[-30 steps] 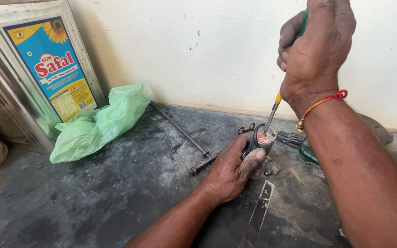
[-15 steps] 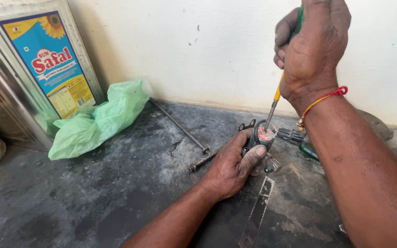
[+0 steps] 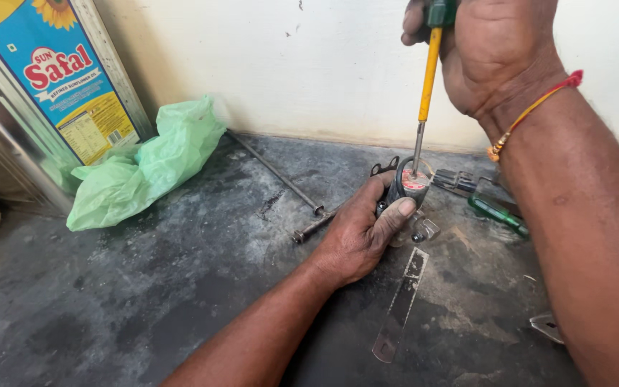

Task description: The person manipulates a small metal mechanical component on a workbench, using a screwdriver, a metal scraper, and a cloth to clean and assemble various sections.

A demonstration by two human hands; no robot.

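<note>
My left hand (image 3: 358, 233) rests on the dark floor and grips a small dark metal part with a red round face (image 3: 411, 183), holding it upright. My right hand (image 3: 492, 50) is closed around the green handle of a screwdriver (image 3: 428, 79) with a yellow shaft. Its steel tip stands nearly vertical on the red face of the part. A red and orange thread is tied around my right wrist.
A green plastic bag (image 3: 148, 163) lies by a large tin can (image 3: 51, 86) at the left. A thin metal rod (image 3: 277, 173), a bolt (image 3: 313, 226), a flat metal strip (image 3: 401, 304), pliers with green handles (image 3: 492, 208) and a white wall (image 3: 288, 64) surround the hands.
The view has drawn closer. My right hand with the screwdriver has shifted slightly upward while the tip stays on the part. My left hand keeps its hold.
</note>
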